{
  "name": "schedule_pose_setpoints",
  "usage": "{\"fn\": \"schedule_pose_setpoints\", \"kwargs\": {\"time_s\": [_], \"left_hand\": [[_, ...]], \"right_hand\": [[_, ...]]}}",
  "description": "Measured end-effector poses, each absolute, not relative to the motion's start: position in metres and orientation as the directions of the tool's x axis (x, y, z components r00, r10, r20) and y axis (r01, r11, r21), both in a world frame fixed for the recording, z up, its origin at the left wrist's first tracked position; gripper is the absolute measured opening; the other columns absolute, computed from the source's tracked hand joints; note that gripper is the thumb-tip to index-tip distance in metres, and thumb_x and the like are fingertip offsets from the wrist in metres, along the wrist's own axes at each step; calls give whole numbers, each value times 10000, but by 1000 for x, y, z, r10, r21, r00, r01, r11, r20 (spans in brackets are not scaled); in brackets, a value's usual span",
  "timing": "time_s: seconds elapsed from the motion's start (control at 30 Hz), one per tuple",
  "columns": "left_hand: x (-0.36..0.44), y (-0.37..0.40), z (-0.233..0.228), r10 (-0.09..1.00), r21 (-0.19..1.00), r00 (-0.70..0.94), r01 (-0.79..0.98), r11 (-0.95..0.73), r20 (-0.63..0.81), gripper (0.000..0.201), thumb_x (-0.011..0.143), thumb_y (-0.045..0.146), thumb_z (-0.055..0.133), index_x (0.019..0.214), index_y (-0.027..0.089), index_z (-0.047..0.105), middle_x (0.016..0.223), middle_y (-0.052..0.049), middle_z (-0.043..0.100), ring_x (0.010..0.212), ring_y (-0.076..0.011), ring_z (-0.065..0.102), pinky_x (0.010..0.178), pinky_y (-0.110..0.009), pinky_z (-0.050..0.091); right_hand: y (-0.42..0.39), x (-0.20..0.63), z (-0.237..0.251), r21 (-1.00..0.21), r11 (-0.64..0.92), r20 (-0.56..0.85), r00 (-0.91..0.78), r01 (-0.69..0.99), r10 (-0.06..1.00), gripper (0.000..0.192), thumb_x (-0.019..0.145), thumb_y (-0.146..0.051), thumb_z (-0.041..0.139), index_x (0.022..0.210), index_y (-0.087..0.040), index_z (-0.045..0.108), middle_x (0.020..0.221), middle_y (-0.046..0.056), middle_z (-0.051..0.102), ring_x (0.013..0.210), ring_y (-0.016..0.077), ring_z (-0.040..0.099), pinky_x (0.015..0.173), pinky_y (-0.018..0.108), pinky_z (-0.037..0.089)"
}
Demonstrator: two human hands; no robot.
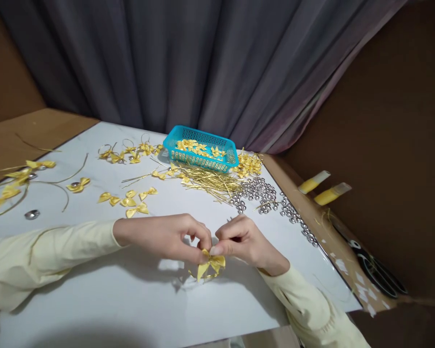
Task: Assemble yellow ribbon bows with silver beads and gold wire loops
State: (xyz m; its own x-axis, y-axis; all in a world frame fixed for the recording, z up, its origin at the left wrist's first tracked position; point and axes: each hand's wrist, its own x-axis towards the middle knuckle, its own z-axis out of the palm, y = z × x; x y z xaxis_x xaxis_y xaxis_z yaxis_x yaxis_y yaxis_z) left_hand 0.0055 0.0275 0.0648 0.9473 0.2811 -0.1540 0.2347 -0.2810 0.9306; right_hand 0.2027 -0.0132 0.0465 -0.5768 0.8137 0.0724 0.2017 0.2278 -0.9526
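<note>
Just above the white tabletop [130,299], a yellow ribbon bow [214,264] is pinched between my two hands. My left hand [170,237] has thumb and forefinger closed on the bow's upper left part. Against its top edge press the thumb and bent fingers of my right hand [248,241]. A thin gold wire loop [208,276] curves below the bow. My fingertips hide where bow and wire meet. Loose yellow bows [130,200] lie beyond my left wrist.
A turquoise basket [201,133] of bows stands at the back, before a grey curtain [174,58]. Gold wires [213,182] and silver rings [259,191] lie nearer. Wired bows [130,153] are at the back left. Black-handled scissors [377,275] and two yellow tubes [331,194] sit right.
</note>
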Motion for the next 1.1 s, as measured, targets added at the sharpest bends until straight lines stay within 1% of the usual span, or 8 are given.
{"fn": "schedule_pose_setpoints", "kwargs": {"time_s": [0.1, 0.2, 0.33, 0.43, 0.73, 0.83, 0.97, 1.1], "left_hand": [[5, 28, 65, 313, 927, 935, 258, -273, -168, 107, 808, 236, 554, 765, 150, 600, 785, -6, 575, 748, -138, 525, 741, -219, 416], [4, 27, 65, 323, 929, 929, 270, -253, -182, 126, 809, 257, 554, 756, 157, 608, 780, -5, 587, 753, -142, 531, 747, -222, 416], [6, 26, 65, 348, 943, 912, 290, -164, -220, 141, 804, 274, 564, 750, 155, 617, 762, -1, 599, 737, -140, 531, 717, -220, 414], [7, 26, 66, 344, 956, 907, 283, -73, -242, 162, 808, 281, 566, 731, 149, 618, 711, 7, 585, 681, -125, 515, 655, -209, 406], [9, 28, 57, 341, 973, 914, 184, 137, -221, 124, 782, 238, 569, 731, 141, 627, 663, 14, 533, 638, -115, 475, 631, -220, 388], [10, 30, 44, 360, 973, 906, 178, 149, -221, 127, 777, 236, 571, 743, 137, 643, 673, 8, 546, 638, -117, 475, 655, -231, 397], [11, 32, 25, 313, 972, 924, 175, 160, -218, 132, 774, 232, 595, 688, 139, 633, 670, 3, 556, 670, -123, 489, 696, -237, 404], [12, 35, 19, 355, 974, 910, 173, 147, -215, 145, 783, 238, 583, 685, 136, 613, 673, 5, 564, 670, -120, 490, 686, -231, 389]], "right_hand": [[-11, 203, 45, -968, 155, 22, -548, 198, 836, 580, 714, -581, 645, 435, -139, 393, 430, -70, 271, 440, 37, 219, 405, 194, 182], [-9, 203, 42, -988, 64, -30, -587, 138, 809, 558, 690, -641, 624, 521, -136, 456, 471, -58, 376, 457, 43, 289, 426, 180, 240], [-8, 203, 40, -989, 76, -25, -638, 130, 770, 455, 735, -514, 661, 563, -123, 504, 499, -50, 423, 469, 40, 308, 438, 170, 253], [-11, 201, 40, -982, 122, 9, -615, 143, 789, 387, 768, -388, 663, 533, -118, 514, 469, -50, 413, 450, 37, 305, 421, 170, 237], [-23, 194, 44, -936, 283, 166, -444, 211, 880, 387, 815, -314, 608, 492, -126, 512, 424, -48, 397, 412, 37, 300, 401, 183, 224], [-19, 196, 46, -895, 347, 238, -358, 280, 903, 388, 826, -292, 593, 488, -137, 485, 430, -53, 384, 418, 42, 286, 415, 194, 227], [-7, 209, 48, -864, 392, 357, -165, 314, 919, 432, 823, -300, 611, 469, -155, 411, 445, -58, 364, 441, 51, 298, 452, 206, 263], [0, 224, 50, -882, 375, 380, -40, 287, 924, 436, 811, -322, 643, 478, -155, 417, 472, -51, 381, 461, 58, 313, 468, 218, 270]]}}
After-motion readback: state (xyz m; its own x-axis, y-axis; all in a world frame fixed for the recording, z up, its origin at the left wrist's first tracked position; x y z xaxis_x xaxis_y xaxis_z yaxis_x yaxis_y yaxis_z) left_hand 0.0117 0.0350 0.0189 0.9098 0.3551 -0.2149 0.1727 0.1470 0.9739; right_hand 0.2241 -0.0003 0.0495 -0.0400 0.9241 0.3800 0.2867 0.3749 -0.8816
